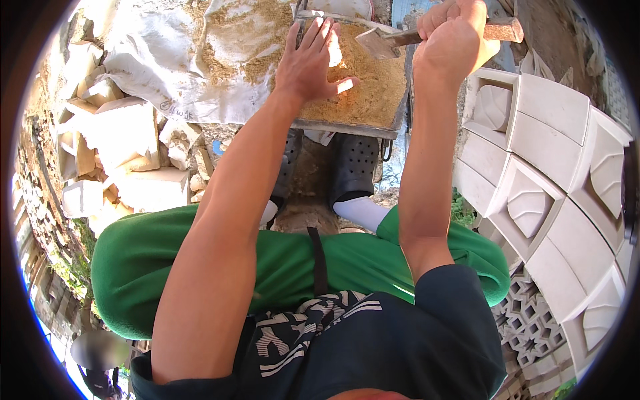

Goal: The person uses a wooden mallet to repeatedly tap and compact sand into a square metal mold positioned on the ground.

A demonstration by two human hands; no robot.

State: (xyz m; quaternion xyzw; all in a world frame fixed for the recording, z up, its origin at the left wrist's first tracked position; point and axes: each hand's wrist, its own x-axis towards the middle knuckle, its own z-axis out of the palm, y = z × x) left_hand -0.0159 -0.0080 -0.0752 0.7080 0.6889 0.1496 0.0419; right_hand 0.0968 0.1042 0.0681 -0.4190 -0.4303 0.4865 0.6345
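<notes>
My left hand is open with fingers spread, over the far left part of a tray-like board with a dark edge. Tan, sandy powder covers the board. Whether the palm presses on it or hovers just above is hard to tell. My right hand is closed round the wooden handle of a short tool with a flat metal head, raised above the board's far right corner. The head points left, toward my left hand, and the handle's butt sticks out to the right.
A white sheet dusted with powder lies left of the board. Pale broken blocks are heaped at the left. Carved white blocks stand stacked at the right, patterned openwork blocks below. Dark clogs show under the board's near edge.
</notes>
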